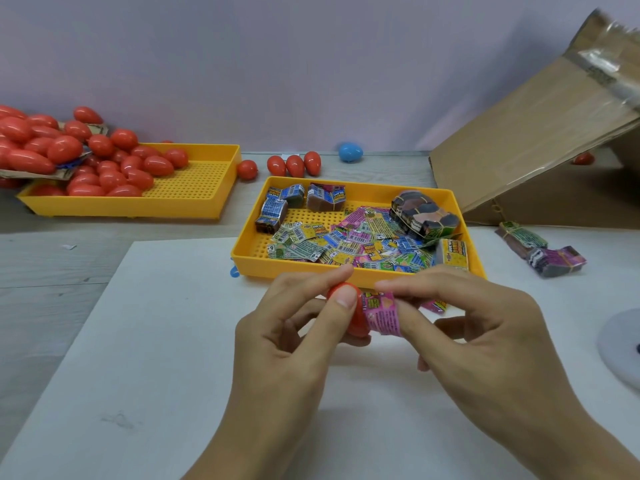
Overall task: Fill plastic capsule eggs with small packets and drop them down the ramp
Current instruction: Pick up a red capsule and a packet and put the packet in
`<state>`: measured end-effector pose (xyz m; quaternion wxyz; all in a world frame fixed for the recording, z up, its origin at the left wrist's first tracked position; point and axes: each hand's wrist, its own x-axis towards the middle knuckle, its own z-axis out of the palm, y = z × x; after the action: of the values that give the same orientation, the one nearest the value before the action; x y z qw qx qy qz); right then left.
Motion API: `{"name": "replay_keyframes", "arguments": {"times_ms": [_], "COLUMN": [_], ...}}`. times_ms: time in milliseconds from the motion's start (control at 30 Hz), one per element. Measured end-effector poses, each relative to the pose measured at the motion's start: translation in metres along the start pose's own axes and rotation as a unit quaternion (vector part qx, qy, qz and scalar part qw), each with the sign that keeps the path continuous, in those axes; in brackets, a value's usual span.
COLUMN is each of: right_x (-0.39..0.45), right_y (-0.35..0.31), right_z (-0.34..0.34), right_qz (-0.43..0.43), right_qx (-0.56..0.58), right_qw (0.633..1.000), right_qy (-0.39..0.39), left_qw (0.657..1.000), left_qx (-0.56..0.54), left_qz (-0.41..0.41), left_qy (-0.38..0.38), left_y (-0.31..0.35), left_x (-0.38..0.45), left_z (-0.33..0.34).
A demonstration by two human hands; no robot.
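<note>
My left hand [294,344] grips a red capsule egg half [356,320] between thumb and fingers, its open mouth facing right. My right hand [478,327] pinches a rolled pink packet [382,313], whose left end sits at or just inside the egg's mouth. Both hands hover over the white board [138,358], just in front of a yellow tray [353,275] that holds several loose and bundled packets [349,242]. At the far right leans the cardboard ramp [540,133].
A second yellow tray [194,199] at the back left holds several red eggs [114,168]; more spill from cardboard beside it. Three red eggs [294,165] and a blue egg [350,152] lie by the wall. Banded packet bundles [540,251] lie right of the near tray.
</note>
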<state>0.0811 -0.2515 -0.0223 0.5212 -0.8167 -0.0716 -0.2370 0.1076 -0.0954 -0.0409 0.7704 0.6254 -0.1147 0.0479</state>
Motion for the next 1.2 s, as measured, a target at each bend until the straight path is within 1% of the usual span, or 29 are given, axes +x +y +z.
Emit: {"name": "replay_keyframes", "arguments": {"times_ms": [233,467,700,900,1033,1200], "right_x": [0.0000,0.0018,0.0016,0.0024,0.0023,0.0022], "right_y": [-0.0026,-0.0010,-0.0012,-0.0014,-0.0016,-0.0021], "right_z": [0.0003,-0.0014,-0.0038,-0.0031,-0.0020,-0.0040], "right_qz": [-0.001,-0.006,-0.045,-0.022,-0.028,-0.016], "right_qx": [-0.036,-0.041,-0.065,-0.031,-0.050,-0.052], "right_qw": [0.999,0.999,0.996,0.999,0.998,0.998], "right_qy": [-0.008,-0.016,-0.034,-0.022,-0.025,-0.031], "left_qw": [1.000,1.000,0.999,0.999,0.999,0.999], "left_qx": [0.009,0.009,0.015,-0.009,-0.021,-0.019], "left_qz": [0.002,-0.004,-0.008,-0.010,-0.018,-0.019], "left_qy": [0.011,-0.010,-0.032,-0.040,-0.044,-0.044], "left_y": [-0.0016,-0.0015,-0.0037,-0.0042,-0.0045,-0.0058], "left_x": [-0.0001,-0.0001,-0.0011,-0.0010,-0.0003,-0.0001], "left_z": [0.0011,-0.0002,-0.0013,-0.0020,-0.0022,-0.0019]}}
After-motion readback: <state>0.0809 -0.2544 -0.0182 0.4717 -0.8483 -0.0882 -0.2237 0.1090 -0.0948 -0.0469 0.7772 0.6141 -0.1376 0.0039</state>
